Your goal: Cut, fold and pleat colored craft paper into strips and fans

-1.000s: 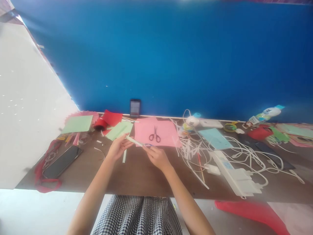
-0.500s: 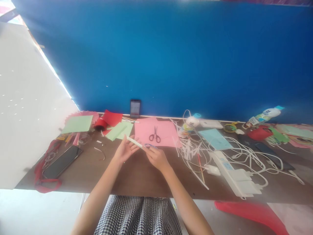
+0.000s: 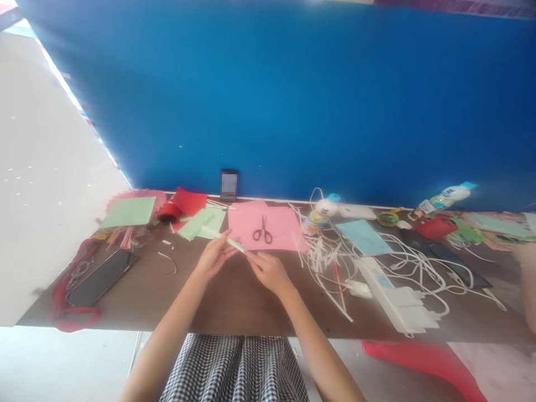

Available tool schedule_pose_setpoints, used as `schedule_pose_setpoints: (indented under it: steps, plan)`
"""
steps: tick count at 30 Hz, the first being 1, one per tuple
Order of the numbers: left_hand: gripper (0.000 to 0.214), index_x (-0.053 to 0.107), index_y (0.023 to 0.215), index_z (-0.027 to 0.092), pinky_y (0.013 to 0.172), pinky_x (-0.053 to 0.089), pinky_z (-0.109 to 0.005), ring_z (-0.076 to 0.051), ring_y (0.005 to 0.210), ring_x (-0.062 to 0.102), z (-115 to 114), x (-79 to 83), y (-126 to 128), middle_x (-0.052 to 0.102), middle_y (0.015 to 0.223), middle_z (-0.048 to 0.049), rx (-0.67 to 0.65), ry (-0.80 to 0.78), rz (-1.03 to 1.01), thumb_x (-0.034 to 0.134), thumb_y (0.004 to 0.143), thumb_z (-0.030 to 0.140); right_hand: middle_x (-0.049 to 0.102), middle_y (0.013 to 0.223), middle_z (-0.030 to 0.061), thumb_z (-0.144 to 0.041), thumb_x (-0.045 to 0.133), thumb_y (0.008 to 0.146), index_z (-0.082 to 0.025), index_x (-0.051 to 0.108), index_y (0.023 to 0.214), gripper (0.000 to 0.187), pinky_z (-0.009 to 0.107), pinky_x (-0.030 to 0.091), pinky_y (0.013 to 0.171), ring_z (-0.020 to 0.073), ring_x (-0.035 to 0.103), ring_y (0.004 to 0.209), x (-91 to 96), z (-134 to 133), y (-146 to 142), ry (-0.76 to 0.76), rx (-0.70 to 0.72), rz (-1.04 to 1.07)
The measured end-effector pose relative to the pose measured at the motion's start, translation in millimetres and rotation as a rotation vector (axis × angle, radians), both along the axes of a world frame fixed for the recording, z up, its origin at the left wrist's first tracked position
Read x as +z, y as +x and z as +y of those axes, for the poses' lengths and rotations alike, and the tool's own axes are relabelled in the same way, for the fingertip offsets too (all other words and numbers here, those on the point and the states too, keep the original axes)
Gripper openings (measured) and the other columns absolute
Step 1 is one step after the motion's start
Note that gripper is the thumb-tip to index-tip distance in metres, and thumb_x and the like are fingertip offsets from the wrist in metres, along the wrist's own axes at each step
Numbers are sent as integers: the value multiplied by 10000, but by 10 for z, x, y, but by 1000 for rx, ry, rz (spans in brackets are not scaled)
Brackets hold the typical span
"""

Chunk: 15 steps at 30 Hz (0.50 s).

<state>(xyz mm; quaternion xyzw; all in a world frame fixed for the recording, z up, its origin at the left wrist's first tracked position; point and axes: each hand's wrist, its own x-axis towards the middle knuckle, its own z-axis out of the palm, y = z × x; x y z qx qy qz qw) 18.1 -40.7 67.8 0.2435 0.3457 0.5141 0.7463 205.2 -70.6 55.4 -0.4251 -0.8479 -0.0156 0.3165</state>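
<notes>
A thin, pale strip (image 3: 235, 244), which looks like folded or rolled white paper, slants between my two hands in front of the pink paper (image 3: 280, 220). My left hand (image 3: 214, 258) has its thumb and fingers closed on the upper left part of the strip. The lower right end is pinched in the fingertips of my right hand (image 3: 268, 270). Dark-handled scissors (image 3: 262, 233) lie on the pink paper just beyond my hands. Green paper sheets (image 3: 196, 226) are to the left of it.
A phone (image 3: 101, 278) and red strap lie at left. On the right are a glue bottle (image 3: 324, 211), paper strips, a blue sheet (image 3: 363, 237), tangled white cables and a power strip (image 3: 387, 296). Another person's blurred arm (image 3: 528, 273) enters at the right edge.
My left fingers, spread before, have closed on the strip, which now reaches further up-left past them. The blue shape by my right fingers no longer shows. Another person's arm has appeared at right.
</notes>
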Motion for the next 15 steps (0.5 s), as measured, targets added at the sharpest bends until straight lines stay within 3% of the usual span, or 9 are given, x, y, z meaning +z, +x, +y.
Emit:
schedule_pose_setpoints:
  steps: [4,10,15]
  plan:
    - [440,419,1248,143,917,428,-408,-242,1003,589,22,3,-63,619,1065,-172,-3,21,-13,490,843,297,651,759,57,-145,418,852,-224,584,1130,334,198,467,556,135,599,712,-6,-3,18,42,5,-31]
    - [428,428,1245,152,907,437,-394,-233,977,603,22,13,-96,644,1012,-162,-21,9,4,484,845,292,654,745,49,-135,425,838,-244,585,1131,351,192,454,521,124,598,654,18,-18,29,53,-28,-53]
    - [419,441,1228,141,905,439,-397,-231,963,610,-1,27,-92,647,1001,-162,-31,-7,4,484,845,303,683,728,29,-269,499,827,-249,578,1142,326,211,480,556,132,615,626,67,-44,-52,-16,-117,88]
